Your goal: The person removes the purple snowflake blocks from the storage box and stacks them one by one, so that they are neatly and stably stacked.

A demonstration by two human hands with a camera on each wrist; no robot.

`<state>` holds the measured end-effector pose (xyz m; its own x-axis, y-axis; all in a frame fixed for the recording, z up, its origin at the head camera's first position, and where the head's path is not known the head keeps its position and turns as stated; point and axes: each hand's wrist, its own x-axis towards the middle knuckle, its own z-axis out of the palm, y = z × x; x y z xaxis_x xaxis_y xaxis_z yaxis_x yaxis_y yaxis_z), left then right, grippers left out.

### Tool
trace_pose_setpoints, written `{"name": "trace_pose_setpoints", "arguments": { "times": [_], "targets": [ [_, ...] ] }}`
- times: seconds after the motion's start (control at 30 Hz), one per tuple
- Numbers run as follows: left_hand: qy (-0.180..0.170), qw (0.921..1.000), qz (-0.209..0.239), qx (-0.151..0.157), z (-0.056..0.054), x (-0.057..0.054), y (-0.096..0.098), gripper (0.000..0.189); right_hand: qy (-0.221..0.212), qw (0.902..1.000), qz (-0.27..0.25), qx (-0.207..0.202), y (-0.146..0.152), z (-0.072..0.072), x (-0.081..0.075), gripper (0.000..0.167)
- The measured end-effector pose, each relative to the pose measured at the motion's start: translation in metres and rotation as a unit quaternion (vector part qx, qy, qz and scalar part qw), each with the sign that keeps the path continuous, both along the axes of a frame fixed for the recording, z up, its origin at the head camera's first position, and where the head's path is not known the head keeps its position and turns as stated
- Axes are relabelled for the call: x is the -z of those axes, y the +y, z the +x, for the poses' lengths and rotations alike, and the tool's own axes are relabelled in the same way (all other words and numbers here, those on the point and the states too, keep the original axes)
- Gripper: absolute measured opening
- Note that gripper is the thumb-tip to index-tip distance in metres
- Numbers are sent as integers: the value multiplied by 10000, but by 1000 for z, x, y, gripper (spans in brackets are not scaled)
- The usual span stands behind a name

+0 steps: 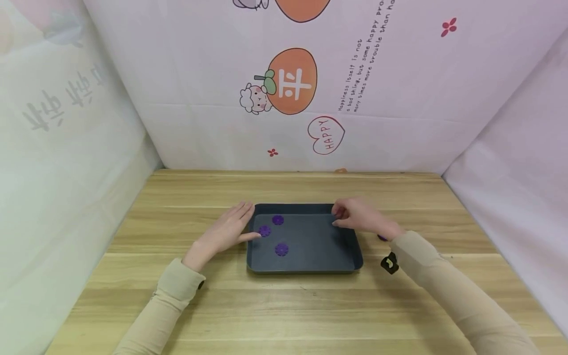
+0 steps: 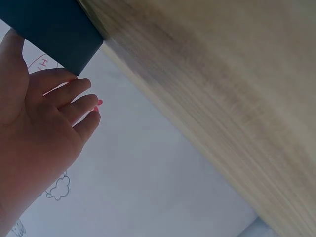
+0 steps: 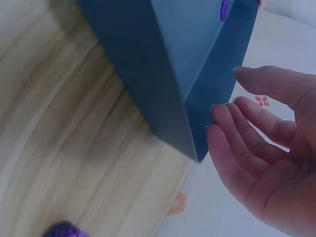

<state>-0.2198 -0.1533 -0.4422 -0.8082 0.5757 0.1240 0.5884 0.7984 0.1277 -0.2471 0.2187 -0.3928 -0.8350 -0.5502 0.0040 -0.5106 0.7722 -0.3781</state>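
Observation:
A dark blue-grey tray (image 1: 310, 270) lies on the wooden table, with three purple snowflake-shaped discs in its left part: one at the back (image 1: 278, 220), one near the left wall (image 1: 264, 231) and one farther forward (image 1: 281, 249). My left hand (image 1: 226, 228) rests against the tray's left side with straight fingers, its thumb reaching over the rim. Above the tray's back right part is my right hand (image 1: 357, 215), fingers loosely bent. In the right wrist view, a gap shows between its thumb and fingertips (image 3: 213, 107), with nothing held there.
Partly hidden below the right wrist, a purple piece (image 1: 382, 237) lies on the table (image 1: 275, 315) right of the tray. A small black device (image 1: 389, 263) sits beside the right sleeve. Printed white cloth (image 1: 199, 74) stands behind the table, and pale cloth hangs at both sides.

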Motion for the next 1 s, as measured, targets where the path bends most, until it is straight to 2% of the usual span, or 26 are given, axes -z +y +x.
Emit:
{"name": "trace_pose_setpoints", "arguments": {
  "times": [0.2,0.43,0.53,0.83,1.0],
  "targets": [
    [-54,10000,-27,-15,0,2,-1,83,-90,9994,28,-336,-16,0,4,25],
    [-48,10000,-11,-22,1,0,-2,83,-322,9986,8,-419,-33,-3,4,24],
    [-59,10000,25,-9,1,-1,-1,83,-292,9985,67,-468,-38,-4,5,24],
    [33,10000,34,23,0,-1,-1,82,-519,9957,8,-767,-56,-4,11,21],
    [29,10000,7,19,0,-1,-1,82,-487,9941,-28,-966,-65,-4,13,21]
  ]
}}
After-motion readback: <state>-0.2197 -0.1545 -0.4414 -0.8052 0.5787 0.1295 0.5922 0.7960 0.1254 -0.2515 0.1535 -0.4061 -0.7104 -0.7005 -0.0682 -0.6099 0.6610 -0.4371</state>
